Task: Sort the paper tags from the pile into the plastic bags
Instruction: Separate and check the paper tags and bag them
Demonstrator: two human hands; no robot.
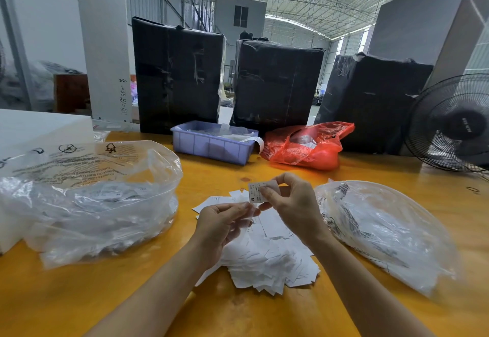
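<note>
— Head view: what did the right hand (292, 204) have?
— It pinched an M paper tag (258, 191) above the pile of tags (267, 254) on the worktop (211, 307).
— The left hand (221, 224)?
— Fingers curled, pinching another tag's edge, between the two clear plastic bags (87, 204).

We reach both bare forearms forward and inward until our hands nearly meet. Our right hand (288, 204) is raised a little higher, thumb and curled forefinger pinching a small paper tag (258, 191). Our left hand (221, 224) sits palm up just below it, fingers loosely curled with the fingertips pinched together.
</note>
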